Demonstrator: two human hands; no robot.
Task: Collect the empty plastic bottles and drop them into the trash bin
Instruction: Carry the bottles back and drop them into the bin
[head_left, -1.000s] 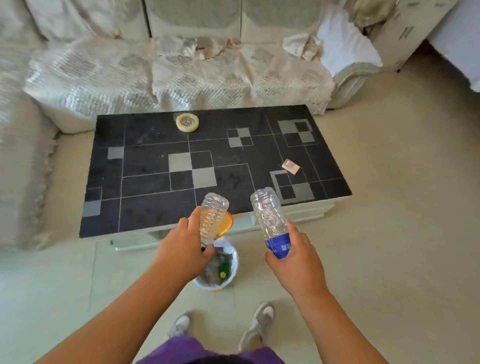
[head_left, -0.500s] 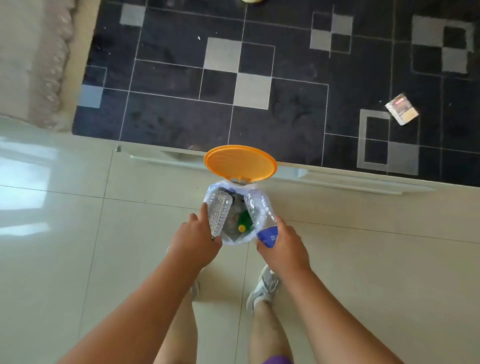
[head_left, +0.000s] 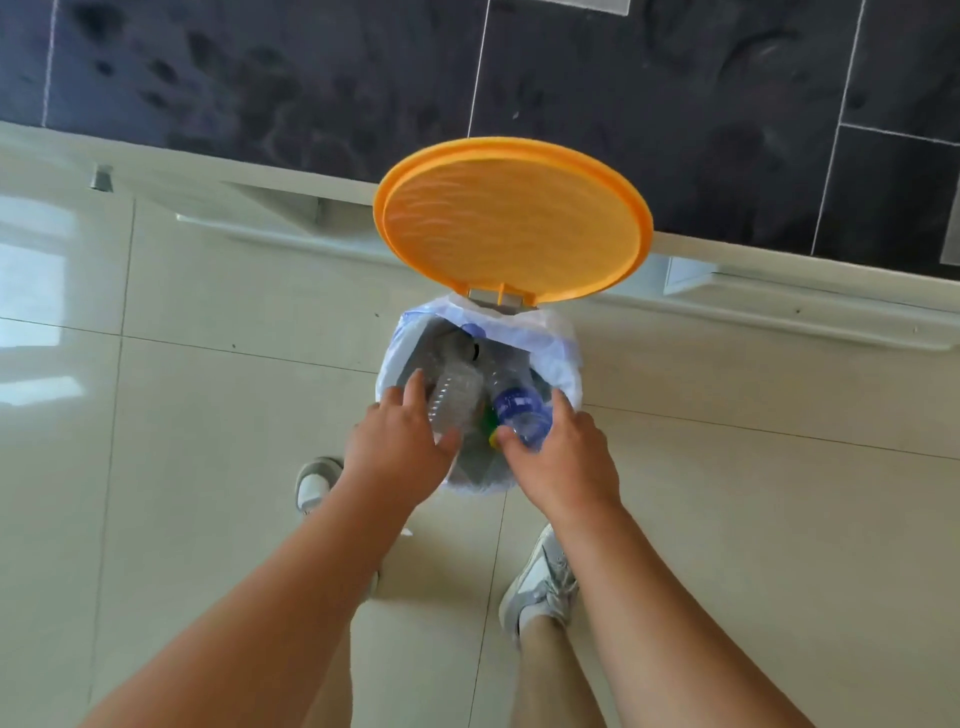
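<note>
The trash bin (head_left: 563, 358), lined with a white bag, stands on the floor with its orange lid (head_left: 511, 221) flipped up. My left hand (head_left: 395, 452) holds a ribbed clear bottle (head_left: 454, 397), neck down, inside the bin's mouth. Beside it, my right hand (head_left: 563, 462) grips a clear bottle with a blue label (head_left: 519, 410), also pointing down into the bin. Both bottles lie between thumb and fingers. Something green and yellow (head_left: 491, 436) shows deeper in the bin between the two bottles.
The dark tiled coffee table (head_left: 311, 78) with its pale edge runs just behind the bin. The glossy tiled floor (head_left: 208, 415) surrounds the bin. My two grey shoes (head_left: 314, 480) (head_left: 540, 582) stand right in front of the bin.
I have bent down closer over the bin. Both hands have lowered their bottles from above the bin's rim into its mouth.
</note>
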